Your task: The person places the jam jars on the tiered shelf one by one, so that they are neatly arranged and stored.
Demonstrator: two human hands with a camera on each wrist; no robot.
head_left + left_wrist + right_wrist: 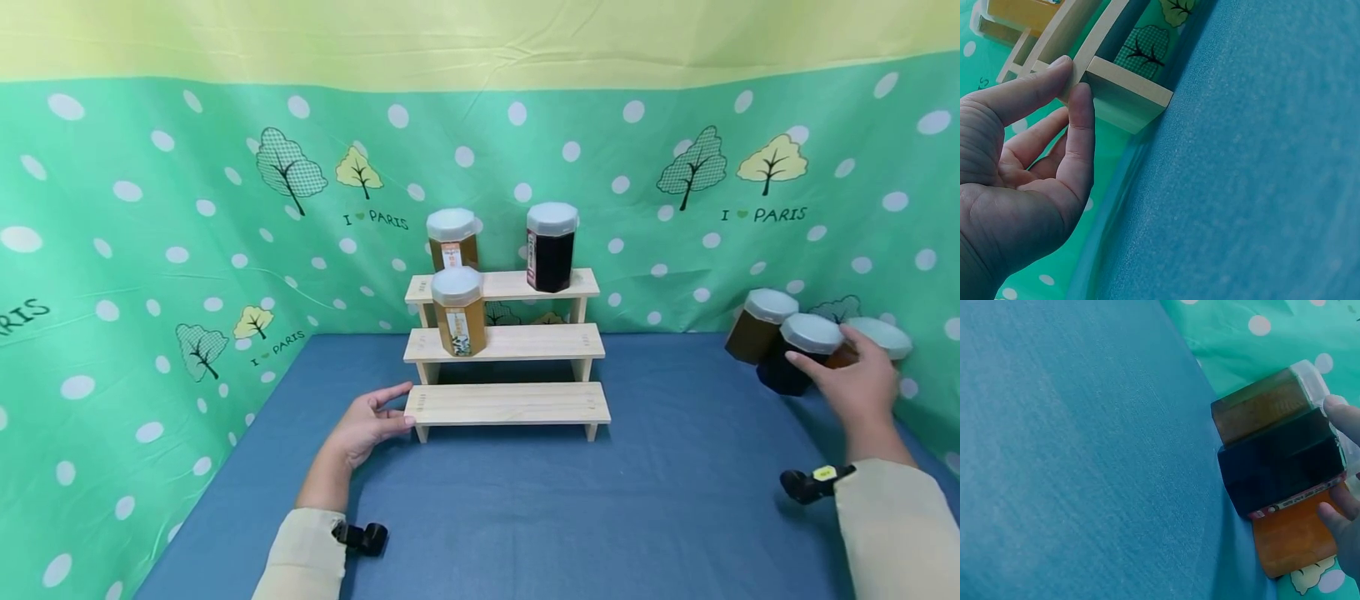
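Observation:
My left hand (362, 427) pinches the left end of the lowest board of a three-step wooden stand (510, 403); the left wrist view shows thumb and fingertip meeting at the board's corner. At the far right, my right hand (862, 379) has its thumb and fingers on either side of a dark jar (1282, 464) at its white lid (812, 332). A brown jar (1263, 407) and an orange-amber jar (1294, 531) flank it closely. On the stand, a black jar (551, 250) and an amber jar (452, 233) occupy the top step, and another amber jar (460, 321) the middle one.
Blue cloth (510, 517) covers the table. Behind and at the sides hangs a green dotted curtain (465, 142) with tree prints, close against the right-hand jars. Each sleeve end carries a small black wrist camera (362, 538).

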